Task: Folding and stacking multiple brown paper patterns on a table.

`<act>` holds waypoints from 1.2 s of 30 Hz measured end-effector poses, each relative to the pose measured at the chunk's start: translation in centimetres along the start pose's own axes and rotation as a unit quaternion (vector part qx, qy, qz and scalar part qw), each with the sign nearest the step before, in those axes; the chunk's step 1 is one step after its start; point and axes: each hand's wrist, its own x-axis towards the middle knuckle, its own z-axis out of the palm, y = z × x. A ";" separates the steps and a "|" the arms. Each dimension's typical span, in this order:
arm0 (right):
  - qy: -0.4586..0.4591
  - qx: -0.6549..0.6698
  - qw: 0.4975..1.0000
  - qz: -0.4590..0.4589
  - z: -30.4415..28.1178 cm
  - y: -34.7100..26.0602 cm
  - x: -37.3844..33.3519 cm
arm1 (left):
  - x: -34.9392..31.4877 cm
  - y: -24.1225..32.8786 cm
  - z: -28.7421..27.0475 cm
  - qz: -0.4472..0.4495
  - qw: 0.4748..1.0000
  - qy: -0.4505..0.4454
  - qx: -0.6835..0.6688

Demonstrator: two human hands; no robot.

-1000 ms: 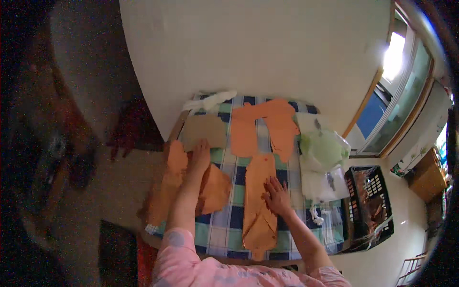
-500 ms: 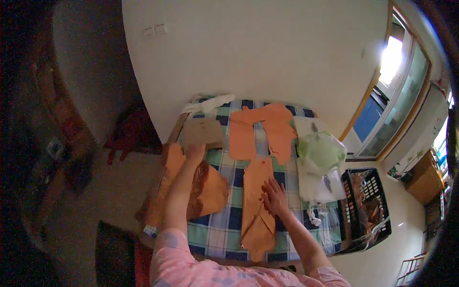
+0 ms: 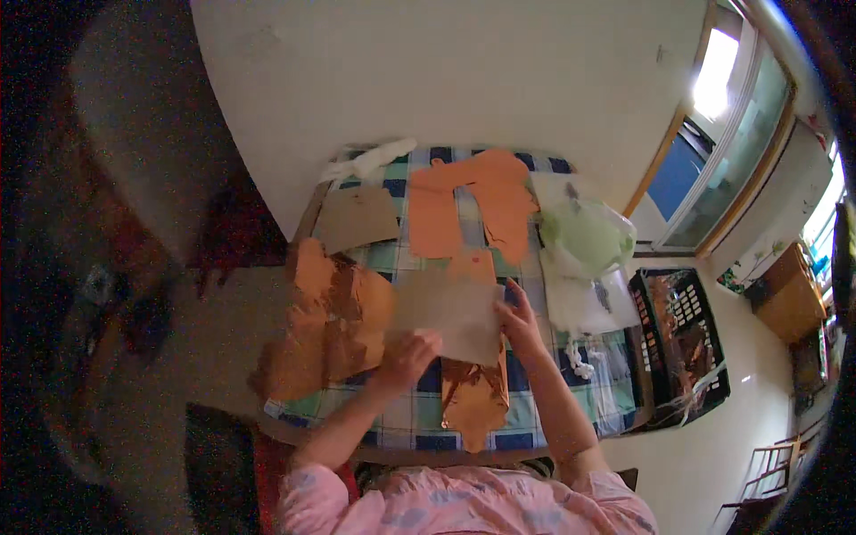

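Note:
A grey-beige sheet that looks like cardboard [image 3: 450, 312] is held flat between my two hands. My left hand [image 3: 412, 358] grips its near left edge, with the fingers curled over. At its right edge, my right hand [image 3: 519, 321] pinches it, thumb on top. Beneath the sheet lies a long, folded orange piece [image 3: 475, 399], its near end shiny and copper-coloured. The sheet covers the middle of this piece, and I cannot tell whether they touch. A similar beige cardboard sheet [image 3: 361, 218] lies at the far left of the table.
A checked cloth [image 3: 419, 423] covers the table. Crumpled orange pieces [image 3: 343, 312] lie left, flat orange pieces [image 3: 432, 218] at the back. White cloth [image 3: 370, 160] sits far left. Clear plastic bags with green [image 3: 584, 236] lie right, beside a black crate [image 3: 679, 348].
My left hand has brought a cardboard sheet from the far left to over the folded orange piece. My right hand has lifted off that piece and taken the sheet's right edge.

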 end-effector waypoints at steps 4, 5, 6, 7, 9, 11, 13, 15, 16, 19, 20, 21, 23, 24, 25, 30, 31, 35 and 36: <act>0.032 -0.257 0.964 0.064 -2.6 1.7 -1.9 | -1.9 3.2 1.5 0.080 0.994 -0.067 0.029; 0.036 -0.257 0.964 0.065 -3.6 2.5 -2.3 | -1.7 4.4 1.1 0.061 0.996 -0.070 -0.003; 0.028 -0.281 0.959 0.018 -4.8 3.8 -2.4 | -2.0 4.4 1.6 0.062 0.996 -0.070 -0.005; 0.018 -0.305 0.952 -0.031 -5.7 4.9 -2.4 | -2.6 3.8 2.5 0.023 0.996 -0.088 0.011; 0.044 -0.419 0.904 -0.073 -6.1 6.2 -2.5 | -3.7 2.4 3.9 -0.019 0.994 -0.101 0.031; 0.086 -0.529 0.836 -0.118 -9.6 8.5 -2.1 | -3.7 1.7 5.8 -0.017 0.987 -0.128 0.096; 0.072 -0.452 0.876 -0.153 -18.1 11.5 -1.5 | -2.1 2.6 8.7 0.013 0.988 -0.130 0.081; 0.022 -0.630 0.752 -0.191 -10.0 10.3 -4.9 | -4.6 1.3 6.9 -0.032 0.983 -0.125 0.128; 0.005 -0.785 0.575 -0.231 -4.7 6.8 -5.1 | -5.1 1.3 6.4 -0.043 0.981 -0.129 0.140; 0.018 -0.764 0.626 -0.157 -2.5 4.2 -6.1 | -4.8 1.8 6.7 -0.038 0.982 -0.128 0.137; 0.021 -0.765 0.625 -0.153 -3.3 4.3 -6.2 | -4.7 2.1 6.8 -0.033 0.983 -0.122 0.130; 0.020 -0.776 0.607 -0.170 -4.3 4.5 -5.8 | -4.4 2.2 7.0 -0.031 0.984 -0.124 0.127; 0.017 -0.786 0.589 -0.186 -4.9 4.8 -5.5 | -4.1 2.3 7.1 -0.037 0.981 -0.130 0.143; 0.015 -0.787 0.589 -0.182 -4.6 4.7 -5.5 | -4.2 2.2 7.0 -0.038 0.980 -0.130 0.143; 0.014 -0.789 0.588 -0.179 -4.2 4.6 -5.5 | -4.2 2.2 6.9 -0.040 0.980 -0.130 0.148; 0.008 -0.792 0.584 -0.177 -4.0 4.1 -5.5 | -3.1 3.0 6.8 -0.077 0.982 -0.129 0.116; 0.004 -0.791 0.587 -0.173 -4.0 3.9 -5.6 | -2.5 3.2 7.0 -0.099 0.982 -0.129 0.101; 0.006 -0.788 0.591 -0.172 -4.4 4.4 -5.8 | -2.5 2.6 9.0 -0.044 0.986 -0.104 0.124; 0.000 -0.793 0.585 -0.174 -4.4 4.4 -6.0 | -3.0 2.1 9.4 -0.045 0.986 -0.103 0.125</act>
